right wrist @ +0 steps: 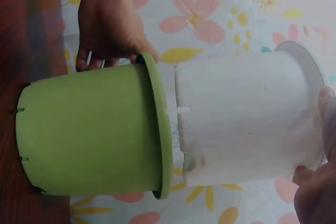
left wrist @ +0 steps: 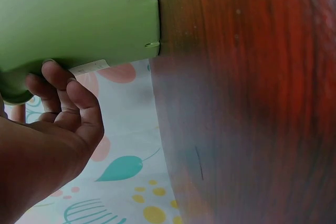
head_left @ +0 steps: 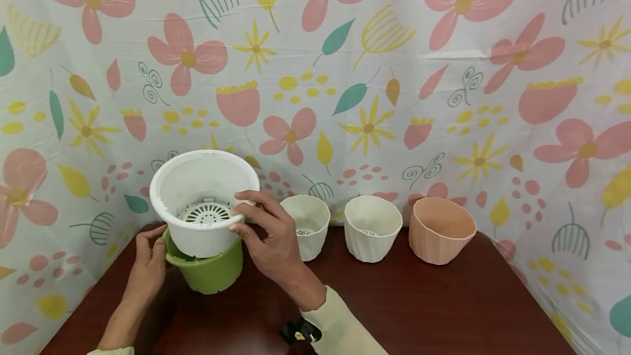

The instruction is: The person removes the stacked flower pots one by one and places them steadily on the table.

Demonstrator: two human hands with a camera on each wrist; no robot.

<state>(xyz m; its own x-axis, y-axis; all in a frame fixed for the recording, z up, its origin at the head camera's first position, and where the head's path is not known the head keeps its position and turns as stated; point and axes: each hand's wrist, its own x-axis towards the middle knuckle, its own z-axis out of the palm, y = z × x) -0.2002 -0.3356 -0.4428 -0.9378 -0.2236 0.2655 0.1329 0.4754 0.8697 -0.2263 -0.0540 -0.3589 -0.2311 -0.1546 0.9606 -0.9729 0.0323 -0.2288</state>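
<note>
My right hand pinches the right rim of a white plastic pot with a slotted, perforated base. Directly below it stands a green plastic pot with small notches round its bottom edge. A gap shows between the white pot's base and the green rim in the right wrist view. My left hand grips the green pot's rim from the left side. In the left wrist view, curled fingers of that hand lie against the green wall, beside a small pale label.
Two white fluted pots and a peach fluted pot stand in a row along the back of the dark wooden table. Behind them hangs a flower-printed cloth. A small black object shows by my right sleeve.
</note>
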